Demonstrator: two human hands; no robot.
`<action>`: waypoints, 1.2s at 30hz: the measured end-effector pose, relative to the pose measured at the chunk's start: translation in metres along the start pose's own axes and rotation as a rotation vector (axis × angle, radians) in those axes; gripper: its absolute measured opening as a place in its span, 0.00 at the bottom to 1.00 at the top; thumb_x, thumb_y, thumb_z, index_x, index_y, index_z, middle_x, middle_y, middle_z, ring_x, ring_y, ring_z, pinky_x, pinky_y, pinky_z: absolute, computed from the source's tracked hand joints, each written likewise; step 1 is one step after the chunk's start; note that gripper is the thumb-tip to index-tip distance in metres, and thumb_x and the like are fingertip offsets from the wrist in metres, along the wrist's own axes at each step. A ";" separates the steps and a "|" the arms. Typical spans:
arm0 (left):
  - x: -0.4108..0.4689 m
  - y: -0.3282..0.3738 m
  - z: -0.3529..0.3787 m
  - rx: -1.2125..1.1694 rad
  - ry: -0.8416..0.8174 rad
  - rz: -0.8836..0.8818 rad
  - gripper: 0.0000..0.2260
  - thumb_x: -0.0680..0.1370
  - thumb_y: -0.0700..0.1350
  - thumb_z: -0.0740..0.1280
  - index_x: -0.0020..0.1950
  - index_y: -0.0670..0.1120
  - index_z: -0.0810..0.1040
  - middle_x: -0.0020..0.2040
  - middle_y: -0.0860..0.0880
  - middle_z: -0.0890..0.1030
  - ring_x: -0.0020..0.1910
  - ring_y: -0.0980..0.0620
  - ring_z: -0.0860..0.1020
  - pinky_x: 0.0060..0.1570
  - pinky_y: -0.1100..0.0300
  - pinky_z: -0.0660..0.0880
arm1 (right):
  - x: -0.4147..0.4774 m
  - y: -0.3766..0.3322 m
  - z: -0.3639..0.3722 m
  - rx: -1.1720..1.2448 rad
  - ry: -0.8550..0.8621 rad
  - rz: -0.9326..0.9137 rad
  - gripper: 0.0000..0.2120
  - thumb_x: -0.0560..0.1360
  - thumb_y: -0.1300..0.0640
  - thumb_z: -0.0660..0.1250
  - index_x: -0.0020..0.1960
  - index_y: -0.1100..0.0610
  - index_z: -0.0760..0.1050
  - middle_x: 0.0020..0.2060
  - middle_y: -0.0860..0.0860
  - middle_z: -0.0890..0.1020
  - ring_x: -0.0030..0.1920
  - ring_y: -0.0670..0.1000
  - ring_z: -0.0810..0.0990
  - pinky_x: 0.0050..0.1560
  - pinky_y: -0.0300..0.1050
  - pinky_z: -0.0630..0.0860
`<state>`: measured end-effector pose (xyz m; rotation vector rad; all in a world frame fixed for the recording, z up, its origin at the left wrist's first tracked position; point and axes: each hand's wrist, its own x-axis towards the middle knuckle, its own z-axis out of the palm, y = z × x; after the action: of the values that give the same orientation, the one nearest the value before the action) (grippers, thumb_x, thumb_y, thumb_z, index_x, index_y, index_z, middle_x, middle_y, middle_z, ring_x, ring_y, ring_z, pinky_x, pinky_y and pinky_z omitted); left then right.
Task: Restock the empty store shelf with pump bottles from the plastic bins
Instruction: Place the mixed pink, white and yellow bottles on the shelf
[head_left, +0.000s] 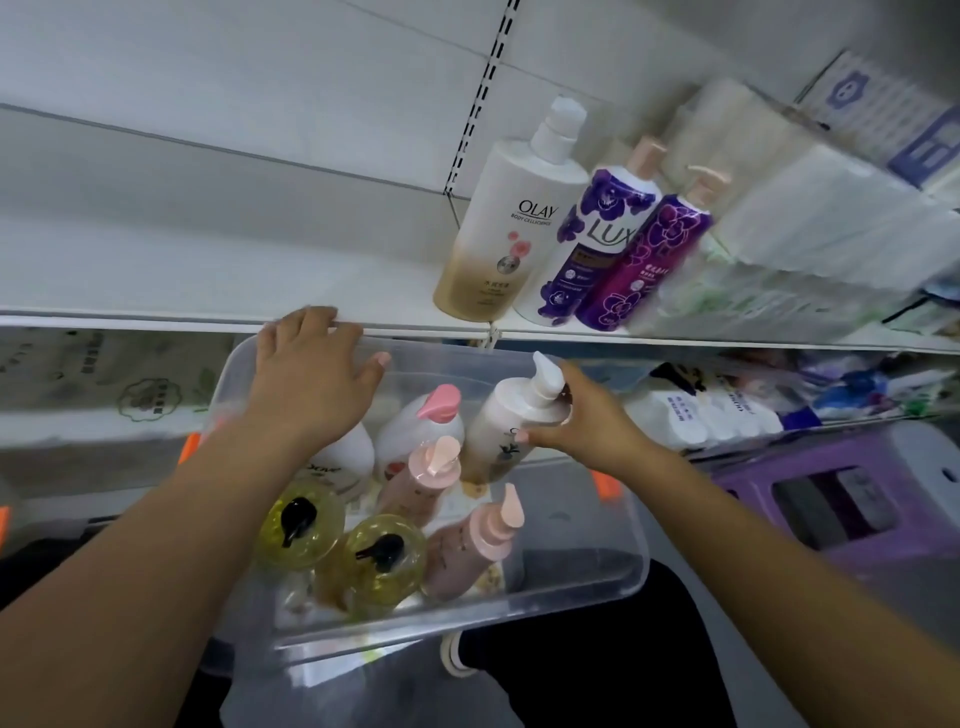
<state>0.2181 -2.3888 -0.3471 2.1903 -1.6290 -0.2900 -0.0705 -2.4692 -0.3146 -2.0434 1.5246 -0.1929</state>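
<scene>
A clear plastic bin (582, 571) below the white shelf (208, 280) holds several pump bottles: two yellow ones with black pumps (304, 525), two pink ones (470, 545), a white Dove bottle (343, 462) and a white one with a pink pump (421, 431). My right hand (582, 421) grips a white pump bottle (514, 415) at its neck, above the bin's far right corner. My left hand (306, 374) hovers with spread fingers over the bin's far left, just below the shelf edge. On the shelf stand a white Olay bottle (504, 228) and two purple Lux bottles (602, 244).
The shelf stretch left of the Olay bottle is bare. Packs of tissue (810, 223) fill the shelf to the right. Packaged goods (696, 410) sit on the lower shelf, and a purple stool (852, 499) stands at the right. The bin has orange latches (605, 486).
</scene>
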 end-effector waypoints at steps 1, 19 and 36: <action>0.001 0.000 0.000 0.005 0.002 -0.004 0.24 0.81 0.60 0.57 0.71 0.48 0.72 0.75 0.44 0.64 0.74 0.42 0.59 0.74 0.44 0.53 | 0.004 0.001 0.002 -0.023 0.006 -0.003 0.45 0.63 0.52 0.84 0.75 0.48 0.66 0.63 0.47 0.77 0.61 0.50 0.76 0.60 0.45 0.73; 0.005 -0.008 -0.003 0.016 -0.026 0.016 0.23 0.81 0.59 0.56 0.70 0.47 0.73 0.74 0.45 0.67 0.72 0.41 0.64 0.71 0.44 0.59 | -0.004 -0.025 -0.043 -0.044 0.154 -0.019 0.26 0.61 0.51 0.85 0.55 0.51 0.80 0.48 0.45 0.83 0.49 0.48 0.82 0.49 0.46 0.80; 0.010 -0.031 -0.023 -0.260 0.106 -0.114 0.21 0.82 0.53 0.56 0.33 0.43 0.70 0.33 0.44 0.75 0.38 0.40 0.74 0.35 0.53 0.69 | -0.010 -0.181 -0.123 -0.061 0.117 -0.336 0.20 0.62 0.49 0.85 0.51 0.46 0.83 0.45 0.40 0.87 0.48 0.41 0.85 0.54 0.44 0.82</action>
<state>0.2571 -2.3868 -0.3391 2.0657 -1.3319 -0.3874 0.0230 -2.4715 -0.1167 -2.3645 1.2558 -0.4054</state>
